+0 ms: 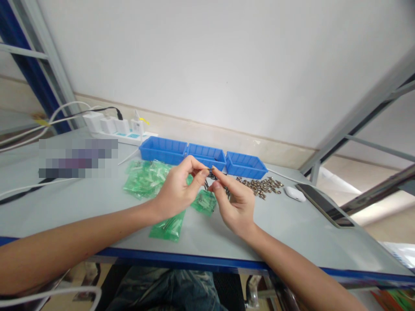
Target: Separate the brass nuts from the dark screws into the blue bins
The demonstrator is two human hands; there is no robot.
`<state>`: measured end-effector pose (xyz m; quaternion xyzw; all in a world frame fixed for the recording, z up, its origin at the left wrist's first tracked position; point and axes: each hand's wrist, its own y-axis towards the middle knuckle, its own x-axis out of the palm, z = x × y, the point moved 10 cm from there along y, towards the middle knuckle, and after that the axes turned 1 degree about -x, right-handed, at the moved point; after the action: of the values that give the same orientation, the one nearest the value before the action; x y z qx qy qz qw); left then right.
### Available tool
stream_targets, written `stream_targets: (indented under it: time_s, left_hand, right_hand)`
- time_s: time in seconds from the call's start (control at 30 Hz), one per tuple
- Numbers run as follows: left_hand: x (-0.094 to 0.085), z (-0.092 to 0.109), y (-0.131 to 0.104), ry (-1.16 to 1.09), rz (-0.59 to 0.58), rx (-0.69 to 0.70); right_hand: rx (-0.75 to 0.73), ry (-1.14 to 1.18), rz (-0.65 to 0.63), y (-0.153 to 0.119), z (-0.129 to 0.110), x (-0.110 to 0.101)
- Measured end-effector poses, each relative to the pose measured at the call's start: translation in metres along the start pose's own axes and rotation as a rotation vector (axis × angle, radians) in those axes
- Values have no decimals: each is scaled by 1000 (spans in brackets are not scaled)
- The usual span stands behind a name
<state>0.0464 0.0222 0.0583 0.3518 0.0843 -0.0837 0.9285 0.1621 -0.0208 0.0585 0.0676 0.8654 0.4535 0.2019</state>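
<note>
My left hand (180,190) is raised over the table, its thumb and index finger pinched together at the tips. Facing it, my right hand (236,203) has curled fingers, and its index fingertip meets the left fingertips. A tiny dark piece seems to be between them, too small to name. Behind the fingers lie dark, thin screw-like pieces (212,176), partly hidden. A small green bag (204,202) of slim metal parts lies below the hands. To the right spreads a pile of small shiny metal fittings (264,186).
Three blue bins (164,149) line the wall. Larger green plastic bags (142,181) lie left, another bag (168,226) nearer the front edge. A white earbud case (295,194) and a phone (324,205) rest at right. A power strip (129,137) with cables stands back left.
</note>
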Motion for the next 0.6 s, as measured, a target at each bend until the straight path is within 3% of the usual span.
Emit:
stream_targets:
  time_s: [0.37, 0.6]
  left_hand:
    - [2, 2, -1, -66, -23, -24]
    - [6, -2, -1, -198, -56, -103]
  right_hand:
    - [-214, -170, -17, 1, -20, 1]
    - [-187, -148, -48, -1, -18, 5]
